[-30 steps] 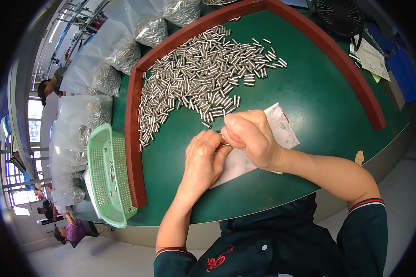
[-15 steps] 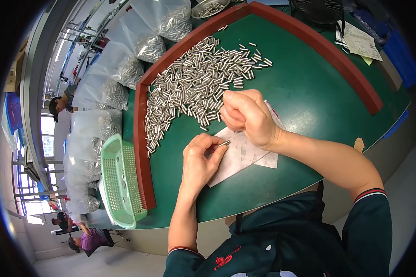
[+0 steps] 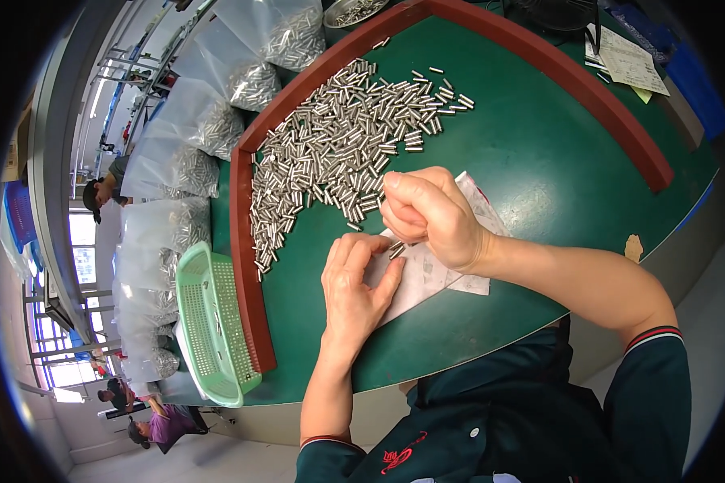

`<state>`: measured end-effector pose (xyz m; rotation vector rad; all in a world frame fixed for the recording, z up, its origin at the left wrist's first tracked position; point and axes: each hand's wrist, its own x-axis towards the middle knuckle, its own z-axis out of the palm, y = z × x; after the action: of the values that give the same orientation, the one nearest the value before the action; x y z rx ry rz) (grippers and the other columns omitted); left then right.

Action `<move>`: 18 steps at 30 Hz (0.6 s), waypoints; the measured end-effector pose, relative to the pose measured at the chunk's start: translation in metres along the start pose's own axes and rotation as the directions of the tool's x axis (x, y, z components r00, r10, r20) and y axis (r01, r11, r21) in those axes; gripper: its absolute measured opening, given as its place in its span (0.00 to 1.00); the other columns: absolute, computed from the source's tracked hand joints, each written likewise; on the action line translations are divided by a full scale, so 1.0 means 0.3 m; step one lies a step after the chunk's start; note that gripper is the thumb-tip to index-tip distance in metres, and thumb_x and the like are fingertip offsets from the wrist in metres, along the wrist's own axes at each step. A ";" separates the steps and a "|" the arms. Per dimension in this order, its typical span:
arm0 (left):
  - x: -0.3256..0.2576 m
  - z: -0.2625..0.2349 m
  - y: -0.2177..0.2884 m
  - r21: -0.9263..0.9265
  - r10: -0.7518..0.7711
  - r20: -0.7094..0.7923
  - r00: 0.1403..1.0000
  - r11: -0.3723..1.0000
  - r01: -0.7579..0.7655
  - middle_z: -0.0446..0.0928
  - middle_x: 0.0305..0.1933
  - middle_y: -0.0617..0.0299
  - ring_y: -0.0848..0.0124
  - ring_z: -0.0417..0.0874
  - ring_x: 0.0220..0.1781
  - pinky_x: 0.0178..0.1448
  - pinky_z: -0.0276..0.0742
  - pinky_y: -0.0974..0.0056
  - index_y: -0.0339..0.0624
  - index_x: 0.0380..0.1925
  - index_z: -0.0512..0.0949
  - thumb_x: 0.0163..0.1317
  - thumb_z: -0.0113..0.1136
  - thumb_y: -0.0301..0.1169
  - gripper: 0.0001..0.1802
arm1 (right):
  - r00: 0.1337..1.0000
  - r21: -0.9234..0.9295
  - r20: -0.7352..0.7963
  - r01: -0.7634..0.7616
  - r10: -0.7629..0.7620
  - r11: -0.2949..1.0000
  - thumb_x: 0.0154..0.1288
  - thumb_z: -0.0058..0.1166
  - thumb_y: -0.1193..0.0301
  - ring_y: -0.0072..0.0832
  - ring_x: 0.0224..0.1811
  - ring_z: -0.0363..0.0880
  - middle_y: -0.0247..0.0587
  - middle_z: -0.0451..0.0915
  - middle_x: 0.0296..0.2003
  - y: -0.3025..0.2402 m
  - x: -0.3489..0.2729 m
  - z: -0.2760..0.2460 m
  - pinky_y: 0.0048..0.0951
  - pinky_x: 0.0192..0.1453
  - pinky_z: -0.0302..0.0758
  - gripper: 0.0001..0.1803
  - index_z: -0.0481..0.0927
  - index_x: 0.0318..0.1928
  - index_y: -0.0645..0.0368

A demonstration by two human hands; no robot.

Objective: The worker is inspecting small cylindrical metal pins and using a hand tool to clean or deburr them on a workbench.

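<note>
A large spread of short shiny metal pins point(image 3: 330, 145) lies on the green tabletop, inside a dark red wooden border. My right hand point(image 3: 437, 221) is curled into a fist at the pile's near right edge; whatever it holds is hidden. Just below and left of it, my left hand point(image 3: 353, 290) has its thumb and fingers apart. One or two loose metal pins point(image 3: 396, 250) show in the gap between the hands, over a smudged white sheet point(image 3: 427, 274); I cannot tell whether they touch the sheet.
The red border point(image 3: 246, 266) curves round the work area. Left of it stand a light green plastic basket point(image 3: 238, 386) and several clear bags of metal pins point(image 3: 254, 84). A metal bowl point(image 3: 354, 11), a black fan point(image 3: 548, 12) and papers point(image 3: 628, 60) sit at the back. Other people are at far left.
My left thumb and fingers have parted from the pin they pinched. The left hand has come closer beneath the right fist, which stays closed.
</note>
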<state>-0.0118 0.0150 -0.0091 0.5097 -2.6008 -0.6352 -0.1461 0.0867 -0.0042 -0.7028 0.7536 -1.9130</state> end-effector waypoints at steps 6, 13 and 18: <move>-0.006 0.010 -0.005 0.031 0.024 0.002 1.000 0.999 -0.024 0.71 0.25 0.60 0.64 0.72 0.28 0.32 0.68 0.63 0.39 0.24 0.76 0.41 0.63 0.23 0.08 | 1.000 -0.006 -0.001 0.015 -0.015 1.000 0.65 0.33 0.65 0.15 0.12 0.46 0.27 0.53 0.08 0.003 0.000 -0.007 0.20 0.17 0.45 0.23 0.52 0.11 0.54; -0.011 0.009 -0.013 0.079 0.075 -0.003 0.997 0.994 -0.074 0.70 0.24 0.62 0.65 0.71 0.26 0.32 0.66 0.64 0.39 0.22 0.75 0.40 0.63 0.23 0.07 | 1.000 0.013 0.006 -0.008 0.008 1.000 0.65 0.33 0.65 0.15 0.12 0.45 0.27 0.52 0.08 0.006 -0.002 -0.004 0.20 0.17 0.45 0.23 0.52 0.12 0.54; -0.010 0.011 -0.016 0.072 0.074 0.000 0.997 0.995 -0.074 0.70 0.23 0.61 0.65 0.71 0.25 0.31 0.66 0.63 0.39 0.21 0.75 0.39 0.63 0.23 0.07 | 1.000 0.008 0.013 0.011 -0.011 1.000 0.65 0.33 0.65 0.15 0.12 0.46 0.27 0.52 0.08 0.018 -0.003 -0.005 0.20 0.17 0.45 0.23 0.53 0.12 0.54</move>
<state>-0.0097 0.0135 -0.0151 0.4333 -2.6344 -0.5172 -0.1438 0.0857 -0.0095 -0.7150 0.7354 -1.9185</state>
